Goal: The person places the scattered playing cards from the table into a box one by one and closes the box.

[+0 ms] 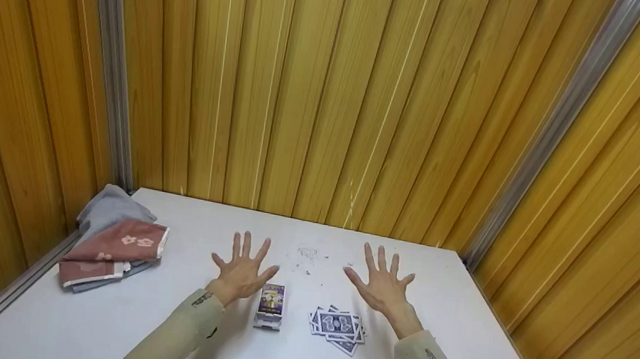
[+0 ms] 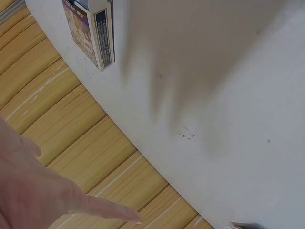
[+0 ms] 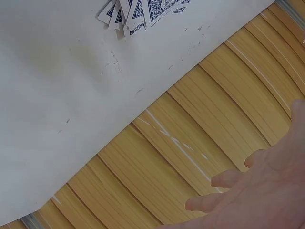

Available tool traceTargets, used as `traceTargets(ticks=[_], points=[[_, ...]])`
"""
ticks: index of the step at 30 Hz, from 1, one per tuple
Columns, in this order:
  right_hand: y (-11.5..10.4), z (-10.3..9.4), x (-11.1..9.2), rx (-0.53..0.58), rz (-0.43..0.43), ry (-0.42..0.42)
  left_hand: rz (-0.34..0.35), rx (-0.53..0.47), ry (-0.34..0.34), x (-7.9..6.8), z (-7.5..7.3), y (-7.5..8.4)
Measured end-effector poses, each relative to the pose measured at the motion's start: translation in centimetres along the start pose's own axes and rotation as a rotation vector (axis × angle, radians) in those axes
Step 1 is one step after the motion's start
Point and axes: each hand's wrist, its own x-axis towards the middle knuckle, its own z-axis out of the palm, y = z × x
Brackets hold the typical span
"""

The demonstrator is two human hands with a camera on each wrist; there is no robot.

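Both hands are held up over the white table with fingers spread and nothing in them. My left hand [image 1: 241, 274] is nearest a small card box [image 1: 271, 300] with a purple and gold printed front. In the left wrist view the side of that card box [image 2: 105, 38] shows a dark printed panel. My right hand [image 1: 385, 288] is up and to the right of a loose pile of playing cards [image 1: 337, 324], blue-patterned backs up and fanned unevenly. The right wrist view catches part of these playing cards [image 3: 138, 14] at its top edge.
Folded cloths, a red one with flowers [image 1: 118, 241] and a grey-blue one [image 1: 112, 207], lie at the table's left edge. Wood-patterned panels [image 1: 303, 99] wall the table at the back and sides. Dark scuffs [image 1: 308, 253] mark the white tabletop [image 1: 193, 216].
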Motion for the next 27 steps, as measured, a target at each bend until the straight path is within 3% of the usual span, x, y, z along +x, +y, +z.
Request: traceTargets(ticks=[6, 10, 15, 19, 23, 27], points=[[0.0, -0.3, 0.0, 0.047, -0.108, 0.079, 0.368, 0.364, 0.008, -0.7, 1.3, -0.6], [0.1, -0.2, -0.1, 0.050, -0.141, 0.116, 0.511, 0.527, 0.004, -0.9, 2.6, -0.7], [0.5, 0.3, -0.5, 0.017, -0.167, 0.124, 0.574, 0.714, -0.052, -1.1, 4.3, 0.0], [0.5, 0.7, -0.9, 0.004, -0.189, 0.121, 0.579, 0.748, -0.111, -1.1, 5.2, 0.7], [0.6, 0.8, -0.8, -0.016, -0.220, 0.145, 0.616, 0.739, -0.063, -0.6, 5.4, 1.0], [0.9, 0.6, -0.6, -0.023, -0.245, 0.158, 0.632, 0.716, -0.027, 0.1, 4.7, 0.9]])
